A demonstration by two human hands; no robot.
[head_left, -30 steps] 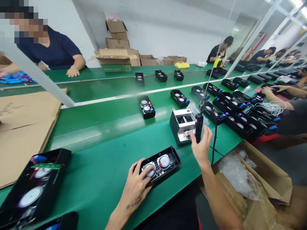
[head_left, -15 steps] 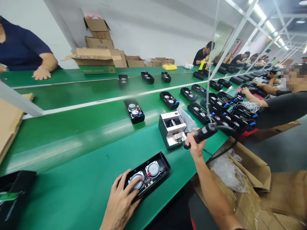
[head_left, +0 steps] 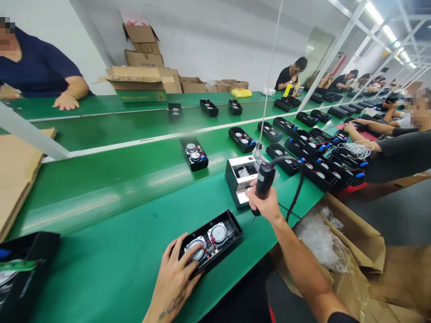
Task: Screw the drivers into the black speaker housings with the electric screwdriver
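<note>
My left hand [head_left: 175, 271] is closed round the near-left end of a black speaker housing [head_left: 226, 246], its fingers reaching over the rim. Two round speaker drivers with red wires sit inside this open housing, which lies slanted on the green bench. In my right hand [head_left: 271, 205] is a black electric screwdriver [head_left: 264, 181], gripped round its body with the tip pointing down. The tool hangs from a cord and trails a black cable. Behind it stands a boxy screw feeder [head_left: 233, 185], partly hidden by my hand and the screwdriver.
Another speaker housing [head_left: 194, 154] lies on the green conveyor [head_left: 134, 179]. Many more are clustered at right, beside a co-worker [head_left: 404, 143]. A part-filled housing [head_left: 30, 273] stands at lower left. An open carton [head_left: 367, 242] with clear plastic is below the bench's right edge.
My right hand has brought the screwdriver leftward and turned it from nearly level to upright, in front of the screw feeder. My left hand stays on the speaker housing. The view has shifted slightly.
</note>
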